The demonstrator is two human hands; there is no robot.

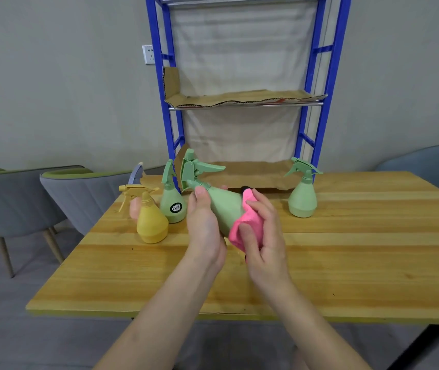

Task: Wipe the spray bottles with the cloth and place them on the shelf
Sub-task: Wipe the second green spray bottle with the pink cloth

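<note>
Left hand [204,222] grips the tilted green bottle [222,206] (neck between fingers) while right hand [262,237] presses pink cloth [247,222] against it

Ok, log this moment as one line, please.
phase: wiping | left hand: holds green bottle | right hand: presses pink cloth on it | shelf: no bottles seen
</note>
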